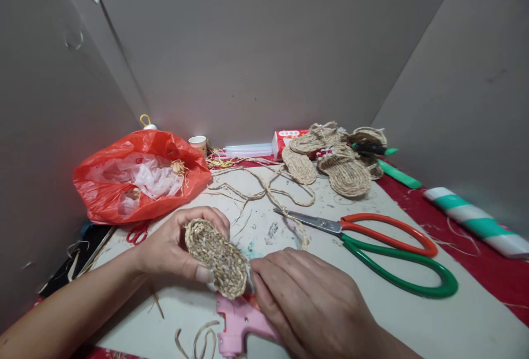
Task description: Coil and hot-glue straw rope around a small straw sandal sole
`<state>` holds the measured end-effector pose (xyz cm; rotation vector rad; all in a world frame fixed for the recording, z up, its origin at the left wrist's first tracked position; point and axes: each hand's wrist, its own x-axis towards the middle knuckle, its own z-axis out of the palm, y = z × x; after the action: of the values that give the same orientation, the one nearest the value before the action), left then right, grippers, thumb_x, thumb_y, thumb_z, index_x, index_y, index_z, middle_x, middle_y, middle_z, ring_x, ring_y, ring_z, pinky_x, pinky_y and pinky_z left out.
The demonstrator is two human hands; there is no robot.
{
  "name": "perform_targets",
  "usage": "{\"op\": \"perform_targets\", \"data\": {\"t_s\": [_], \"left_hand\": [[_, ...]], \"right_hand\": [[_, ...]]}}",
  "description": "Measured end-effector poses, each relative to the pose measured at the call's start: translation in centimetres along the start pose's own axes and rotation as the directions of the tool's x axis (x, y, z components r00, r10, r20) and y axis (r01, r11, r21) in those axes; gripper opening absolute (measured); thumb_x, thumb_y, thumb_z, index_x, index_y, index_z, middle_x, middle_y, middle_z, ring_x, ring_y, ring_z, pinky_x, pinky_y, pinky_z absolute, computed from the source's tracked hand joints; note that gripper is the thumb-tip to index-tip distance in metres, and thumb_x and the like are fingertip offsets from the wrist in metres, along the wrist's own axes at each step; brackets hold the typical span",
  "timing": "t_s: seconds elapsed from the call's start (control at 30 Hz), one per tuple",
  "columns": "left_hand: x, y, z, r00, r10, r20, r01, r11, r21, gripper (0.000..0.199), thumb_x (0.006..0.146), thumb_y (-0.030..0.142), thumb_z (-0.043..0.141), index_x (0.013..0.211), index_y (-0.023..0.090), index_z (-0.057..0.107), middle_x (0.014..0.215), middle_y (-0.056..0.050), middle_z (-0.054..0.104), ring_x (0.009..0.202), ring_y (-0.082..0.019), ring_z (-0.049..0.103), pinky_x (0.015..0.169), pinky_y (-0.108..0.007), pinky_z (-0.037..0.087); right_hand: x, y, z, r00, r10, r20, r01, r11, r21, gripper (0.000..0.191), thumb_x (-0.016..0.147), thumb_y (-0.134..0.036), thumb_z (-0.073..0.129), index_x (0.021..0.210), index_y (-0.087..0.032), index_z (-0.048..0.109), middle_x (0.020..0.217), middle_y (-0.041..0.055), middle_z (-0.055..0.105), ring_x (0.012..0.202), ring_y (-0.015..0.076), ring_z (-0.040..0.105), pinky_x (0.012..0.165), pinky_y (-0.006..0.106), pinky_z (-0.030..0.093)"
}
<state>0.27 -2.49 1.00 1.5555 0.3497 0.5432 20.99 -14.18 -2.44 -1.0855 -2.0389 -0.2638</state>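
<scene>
A small oval sole of coiled straw rope (217,257) is tilted up above the front of the table. My left hand (188,246) grips it, fingers behind and thumb on the near edge. My right hand (308,293) is at the sole's right end, fingers pressed together; what they pinch is hidden. A straw rope (268,188) runs over the table and disappears behind this hand. Just below the sole lies a pink glue gun (243,323), partly covered by my right hand. Large scissors (339,226) with one orange and one green handle lie to the right, blades apart from my hand.
A red plastic bag (190,169) sits back left, beside a paper cup (197,143). Several woven straw slippers and soles (345,171) are piled back right near a red box (285,139). A green-and-white striped roll (475,218) lies at right. Grey walls surround the table.
</scene>
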Motion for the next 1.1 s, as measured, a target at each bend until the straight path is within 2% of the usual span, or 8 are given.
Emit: {"op": "perform_targets", "data": {"t_s": [0.13,0.33,0.47,0.53,0.63,0.77,0.97,1.1], "left_hand": [[-0.1,0.0,0.4,0.999,-0.032,0.032,0.036,0.993,-0.115,0.043,0.062,0.016,0.084,0.101,0.019,0.066,0.108,-0.007,0.063,0.083,-0.014,0.064,0.072,-0.025,0.051],[-0.5,-0.3,0.6,0.998,-0.057,0.013,0.059,0.987,-0.149,0.044,0.063,0.012,0.083,0.102,0.018,0.065,0.102,-0.007,0.07,0.088,-0.018,0.067,0.076,-0.028,0.053],[-0.3,-0.2,0.7,0.999,-0.007,-0.032,0.003,0.99,-0.14,0.045,0.062,0.012,0.083,0.102,0.018,0.065,0.1,-0.007,0.07,0.086,-0.018,0.068,0.075,-0.027,0.054],[-0.2,-0.1,0.7,0.998,0.021,-0.059,-0.029,0.991,-0.131,0.044,0.062,0.012,0.084,0.101,0.018,0.065,0.098,-0.007,0.07,0.084,-0.018,0.068,0.073,-0.027,0.055],[-0.2,-0.1,0.8,0.992,0.085,-0.097,-0.093,0.992,-0.082,0.044,0.062,0.015,0.084,0.101,0.018,0.065,0.097,-0.007,0.07,0.083,-0.018,0.068,0.072,-0.027,0.055],[-0.3,0.0,1.3,0.969,0.195,-0.15,-0.188,0.98,0.058,0.043,0.064,0.017,0.084,0.102,0.019,0.065,0.099,-0.008,0.069,0.084,-0.018,0.067,0.073,-0.028,0.056],[-0.4,0.0,2.6,0.898,0.406,-0.171,-0.361,0.9,0.243,0.043,0.067,0.014,0.082,0.106,0.019,0.066,0.097,-0.007,0.069,0.089,-0.019,0.067,0.078,-0.029,0.057],[-0.5,-0.1,3.1,0.857,0.481,-0.183,-0.411,0.854,0.319,0.042,0.067,0.015,0.082,0.106,0.019,0.065,0.092,-0.007,0.069,0.087,-0.02,0.066,0.076,-0.031,0.058]], "right_hand": [[-0.2,0.1,0.1,1.0,-0.029,0.003,0.029,0.999,0.012,0.032,0.093,-0.009,0.037,0.08,-0.015,0.067,0.062,0.005,0.064,0.06,0.0167,0.06,0.061,0.028,0.047],[0.0,0.1,0.0,1.0,0.006,0.01,-0.006,1.0,0.028,0.031,0.092,-0.01,0.038,0.077,-0.017,0.064,0.061,0.0048,0.065,0.062,0.0174,0.063,0.063,0.029,0.05],[0.0,0.0,0.1,0.999,0.049,0.001,-0.049,0.992,0.116,0.024,0.088,-0.007,0.042,0.091,-0.015,0.065,0.071,0.0057,0.07,0.066,0.0179,0.066,0.064,0.029,0.052],[0.0,0.0,0.2,0.995,0.081,-0.052,-0.071,0.983,0.172,0.022,0.086,-0.008,0.046,0.1,-0.013,0.062,0.078,0.0061,0.072,0.069,0.0184,0.067,0.065,0.03,0.054],[0.2,-0.2,0.3,0.984,0.141,-0.11,-0.114,0.97,0.216,0.022,0.084,-0.013,0.052,0.105,-0.014,0.058,0.082,0.0058,0.072,0.071,0.0195,0.068,0.066,0.031,0.055],[0.3,-0.4,0.6,0.974,0.2,-0.108,-0.168,0.953,0.251,0.024,0.08,-0.019,0.062,0.104,-0.016,0.057,0.089,0.0071,0.072,0.075,0.0202,0.069,0.066,0.032,0.056],[0.1,-0.4,1.0,0.957,0.246,-0.153,-0.2,0.943,0.267,0.022,0.085,-0.017,0.063,0.106,-0.014,0.058,0.086,0.0058,0.072,0.072,0.0177,0.068,0.066,0.03,0.057],[0.4,-0.5,0.9,0.952,0.257,-0.168,-0.201,0.935,0.291,0.023,0.084,-0.015,0.064,0.107,-0.014,0.057,0.088,0.006,0.072,0.075,0.0173,0.068,0.068,0.029,0.057]]}}
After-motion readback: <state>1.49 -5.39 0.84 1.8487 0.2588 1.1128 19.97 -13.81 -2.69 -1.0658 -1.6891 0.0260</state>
